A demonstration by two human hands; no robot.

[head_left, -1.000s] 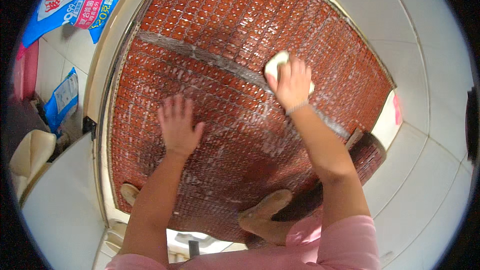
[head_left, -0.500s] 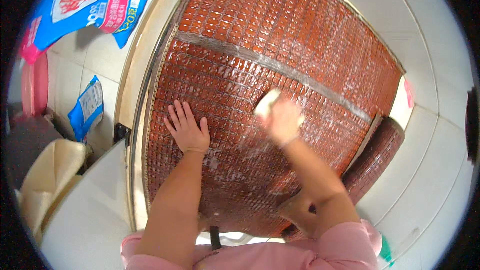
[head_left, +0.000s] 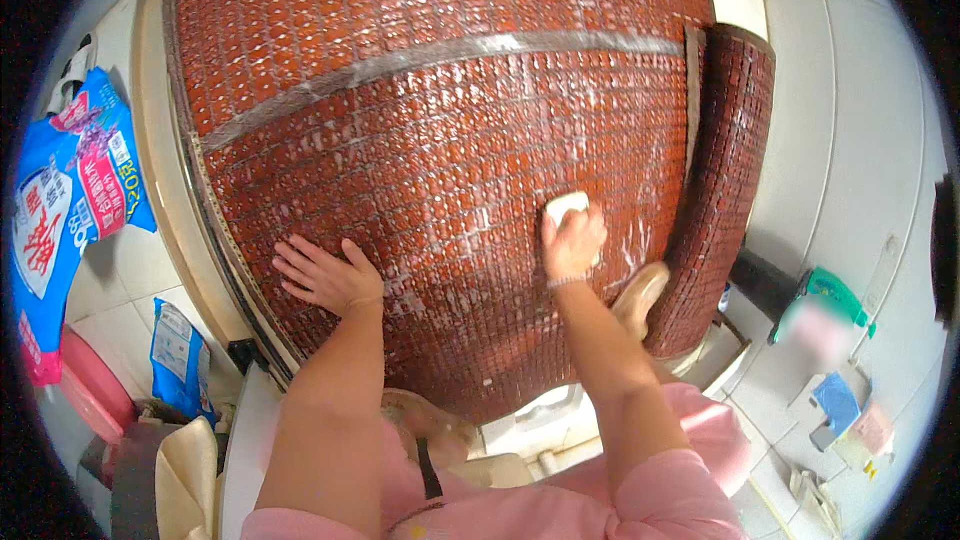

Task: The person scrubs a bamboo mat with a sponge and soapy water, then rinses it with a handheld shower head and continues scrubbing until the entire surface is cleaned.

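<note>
**White tiles frame a wet red-brown mat, one hand spread and one grasping**

White tiles [head_left: 850, 130] run down the right side, and the red-brown mat [head_left: 450, 170], made of small glossy pieces with whitish streaks, fills the middle. A grey band [head_left: 500, 42] crosses it, and a rolled section [head_left: 730, 140] lies along its right edge.

The left hand [head_left: 330, 273] lies palm down on the mat near its left side, fingers straight and a little apart, thumb held away, grasping nothing. The right hand [head_left: 576, 245] has its fingers curled around a pale block [head_left: 567, 204], right of the mat's centre. The block's far end shows beyond the fingers; the palm covers most of the rest, so its full shape and its underside cannot be made out.

The mat's far edge is cut off at the top. A large blue bag [head_left: 60, 210] bends along the left rim, above a smaller blue packet [head_left: 180, 355] and a pink basin [head_left: 95, 385] partly hidden. At the right, a green bottle [head_left: 838, 290] is partly blurred.
</note>
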